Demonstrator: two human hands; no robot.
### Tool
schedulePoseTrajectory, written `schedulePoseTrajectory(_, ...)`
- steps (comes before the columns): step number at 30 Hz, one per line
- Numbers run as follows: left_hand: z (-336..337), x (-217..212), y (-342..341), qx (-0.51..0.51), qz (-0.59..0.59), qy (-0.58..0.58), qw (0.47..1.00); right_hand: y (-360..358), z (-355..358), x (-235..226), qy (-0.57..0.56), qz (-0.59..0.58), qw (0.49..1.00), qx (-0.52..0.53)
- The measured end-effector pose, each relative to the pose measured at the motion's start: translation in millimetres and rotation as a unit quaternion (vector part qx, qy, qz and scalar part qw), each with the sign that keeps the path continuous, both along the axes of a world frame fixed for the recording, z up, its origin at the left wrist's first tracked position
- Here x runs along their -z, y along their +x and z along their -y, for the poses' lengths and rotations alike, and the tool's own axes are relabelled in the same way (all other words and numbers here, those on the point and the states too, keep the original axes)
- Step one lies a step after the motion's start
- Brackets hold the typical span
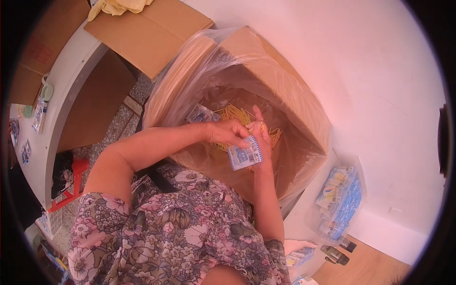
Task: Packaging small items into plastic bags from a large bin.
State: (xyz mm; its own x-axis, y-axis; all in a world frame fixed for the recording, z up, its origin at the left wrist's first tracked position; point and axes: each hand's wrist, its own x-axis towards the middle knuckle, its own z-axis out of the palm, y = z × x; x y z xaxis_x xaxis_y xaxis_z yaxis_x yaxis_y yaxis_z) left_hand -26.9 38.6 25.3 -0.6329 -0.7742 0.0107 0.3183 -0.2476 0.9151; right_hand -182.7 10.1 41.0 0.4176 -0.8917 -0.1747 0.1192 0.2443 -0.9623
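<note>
A: Where's the packet (244, 155)?
B: Above the plastic-lined box (266, 56) — left hand (227, 132) pinches its upper edge. Right hand (265, 144) behind it; can't tell its grip.
A: Handling?
B: Probably light, floppy, slick — hold by the striped edge, not the middle.

The small packet (242, 159) looks like smooth, slightly shiny plastic film. Glossy, crinkled clear plastic forms the liner (202, 90); the flat sheet (152, 35) is matt cardboard. The blouse (175, 223) is matt cloth, the desk (66, 92) smooth.
</note>
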Motion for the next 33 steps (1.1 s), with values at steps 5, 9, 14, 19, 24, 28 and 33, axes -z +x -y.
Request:
schedulePoseTrajectory(5, 1.9, -8.6, -3.9, -0.023, 0.034, 0.008, 0.999, -7.9, 8.7, -6.0, -0.276, -0.226, 0.933, 0.046)
schedulePoseTrajectory(9, 5.5, 11.8, -5.0, -0.032, 0.144, -0.131, 0.98, -0.4, 3.7, -41.1, -0.162, -0.344, 0.925, -0.012)
schedulePoseTrajectory(14, 4.6, 8.8, -4.9, -0.053, 0.126, -0.139, 0.981, 4.2, 2.3, -41.5, -0.187, -0.422, 0.884, 0.072)
schedulePoseTrajectory(19, 9.0, 11.1, -3.3, -0.053, 0.053, 0.012, 0.997, -41.4, -5.7, -25.3, -0.204, -0.453, 0.86, 0.112)
schedulePoseTrajectory(24, 10.3, 4.7, -4.2, -0.056, -0.011, 0.071, 0.996, -52.8, -48.1, -8.2, -0.234, -0.614, 0.713, -0.244)
schedulePoseTrajectory(28, 10.1, 5.9, -1.6, -0.068, 0.013, 0.06, 0.996, -66.0, -49.3, -9.8, -0.197, -0.565, 0.784, -0.165)
schedulePoseTrajectory(33, 10.0, 9.6, -1.2, -0.078, 0.089, 0.047, 0.992, -66.7, -33.2, -39.4, -0.011, -0.22, 0.972, 0.081)
